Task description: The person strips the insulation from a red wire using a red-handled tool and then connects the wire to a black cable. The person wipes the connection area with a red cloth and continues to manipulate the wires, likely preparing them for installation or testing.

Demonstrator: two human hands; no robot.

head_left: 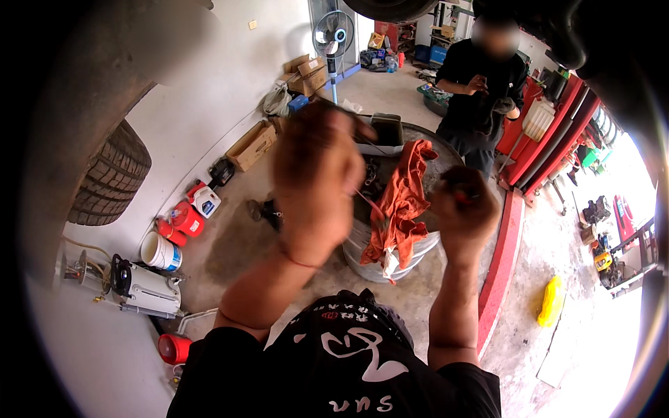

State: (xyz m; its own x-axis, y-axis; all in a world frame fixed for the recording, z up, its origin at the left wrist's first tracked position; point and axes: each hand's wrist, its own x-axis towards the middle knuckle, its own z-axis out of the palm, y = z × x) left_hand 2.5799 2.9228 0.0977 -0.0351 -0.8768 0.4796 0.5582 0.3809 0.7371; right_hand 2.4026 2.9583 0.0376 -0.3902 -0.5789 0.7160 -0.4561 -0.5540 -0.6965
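"Where is the orange-red rag (404,198)?"
"It lies crumpled on the drum (357,259), between the hands, its lower end hanging over the rim."
"And the hands?"
"Left hand (320,188) and right hand (472,221) are both raised and blurred; I cannot tell their grip."
"What could go wrong?"
"I think a careless sweep could pull the rag down, or knock the grey bin (387,131) behind it."
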